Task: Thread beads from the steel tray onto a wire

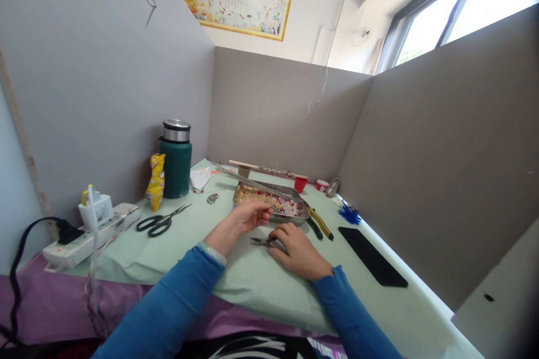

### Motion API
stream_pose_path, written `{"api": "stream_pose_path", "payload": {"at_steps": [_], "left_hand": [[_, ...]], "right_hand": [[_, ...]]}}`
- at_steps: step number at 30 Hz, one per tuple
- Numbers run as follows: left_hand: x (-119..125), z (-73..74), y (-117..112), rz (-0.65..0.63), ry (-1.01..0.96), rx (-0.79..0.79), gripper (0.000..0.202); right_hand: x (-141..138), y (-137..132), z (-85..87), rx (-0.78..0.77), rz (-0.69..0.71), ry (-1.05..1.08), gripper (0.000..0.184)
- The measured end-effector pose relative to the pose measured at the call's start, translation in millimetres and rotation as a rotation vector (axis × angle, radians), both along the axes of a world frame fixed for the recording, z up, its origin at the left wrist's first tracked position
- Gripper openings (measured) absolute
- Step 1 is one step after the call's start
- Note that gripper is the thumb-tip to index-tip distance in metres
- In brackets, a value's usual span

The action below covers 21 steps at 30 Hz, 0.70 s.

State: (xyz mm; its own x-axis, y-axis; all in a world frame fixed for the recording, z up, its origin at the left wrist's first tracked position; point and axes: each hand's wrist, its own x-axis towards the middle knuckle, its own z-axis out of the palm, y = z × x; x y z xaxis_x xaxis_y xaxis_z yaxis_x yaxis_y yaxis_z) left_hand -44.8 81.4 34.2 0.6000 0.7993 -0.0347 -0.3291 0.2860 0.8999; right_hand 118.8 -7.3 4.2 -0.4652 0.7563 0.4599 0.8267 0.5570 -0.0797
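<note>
Our right hand grips small pliers, just nearer us than our left hand, its fingers pinched on something we cannot tell. Beyond stands a bead tray; larger pliers lie right, scissors left.

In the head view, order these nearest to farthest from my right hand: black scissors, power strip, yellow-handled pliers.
1. Yellow-handled pliers, beyond your right hand
2. Black scissors, to its left
3. Power strip, farther left

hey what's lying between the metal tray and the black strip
In the head view, the yellow-and-green-handled pliers lie between the metal tray and the black strip.
</note>
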Motion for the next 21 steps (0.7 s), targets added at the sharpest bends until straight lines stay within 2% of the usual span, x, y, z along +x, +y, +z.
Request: {"api": "stream_pose_path", "payload": {"at_steps": [6, 11, 14, 17, 21], "left_hand": [[5.4, -1.0, 2.6, 0.082, 0.019, 0.087, 0.008], [6.6, 0.8, 2.7, 0.132, -0.005, 0.099, 0.006], [5.2, 4.2, -0.1, 0.133, -0.020, 0.059, 0.006], [3.7, 6.9, -3.1, 0.134, -0.038, 0.021, 0.006], [3.6, 6.1, -2.7, 0.139, -0.035, 0.046, 0.006]], "right_hand": [[-1.0, 7.4, -6.9, 0.058, -0.069, -0.022, 0.013], [6.9, 13.4, -4.2, -0.007, -0.187, 0.295, 0.019], [8.2, 12.5, 0.1, -0.026, -0.190, 0.431, 0.023], [6.7, 11.5, 3.3, 0.050, -0.159, 0.427, 0.022], [2.6, 13.7, 7.8, 0.154, -0.180, 0.344, 0.018]]}}
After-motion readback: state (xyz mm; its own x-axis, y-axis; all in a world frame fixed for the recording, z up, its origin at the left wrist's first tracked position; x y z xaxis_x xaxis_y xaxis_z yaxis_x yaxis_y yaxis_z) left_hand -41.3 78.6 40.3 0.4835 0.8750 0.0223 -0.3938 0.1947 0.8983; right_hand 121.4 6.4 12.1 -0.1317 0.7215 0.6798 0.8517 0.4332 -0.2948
